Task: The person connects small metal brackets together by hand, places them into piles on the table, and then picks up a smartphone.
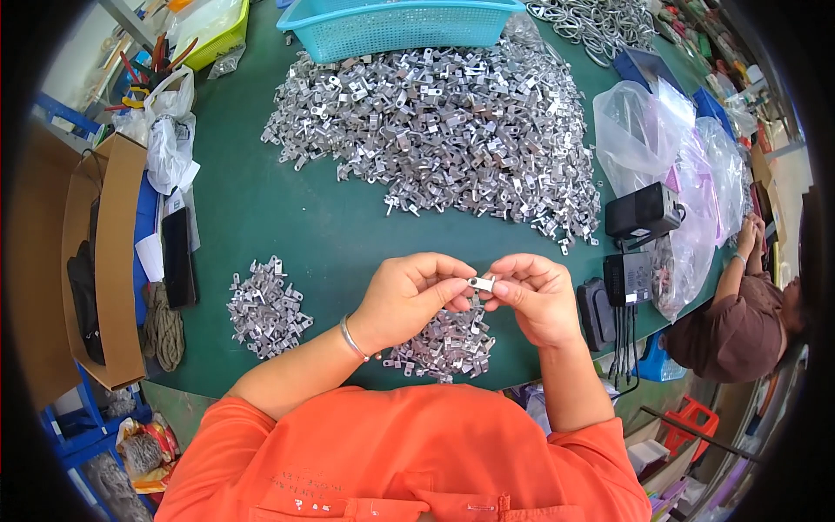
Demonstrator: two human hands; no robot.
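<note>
The left hand [415, 296] and right hand [537, 300] pinch opposite ends of one small metal bracket [481, 284], long axis roughly nine-to-three o'clock; a small pile [448, 345] lies toward six o'clock.

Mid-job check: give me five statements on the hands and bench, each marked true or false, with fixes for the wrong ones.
1. The left grip and right grip are both at one metal piece. True.
2. The blue basket stands nearer the person than the big pile. False: it is beyond the big pile.
3. The bracelet is on the left wrist. True.
4. The cord lies right of the big pile. False: it lies at the left.
5. Only one small pile lies near the person. False: there are two, a left pile and a right pile.
</note>
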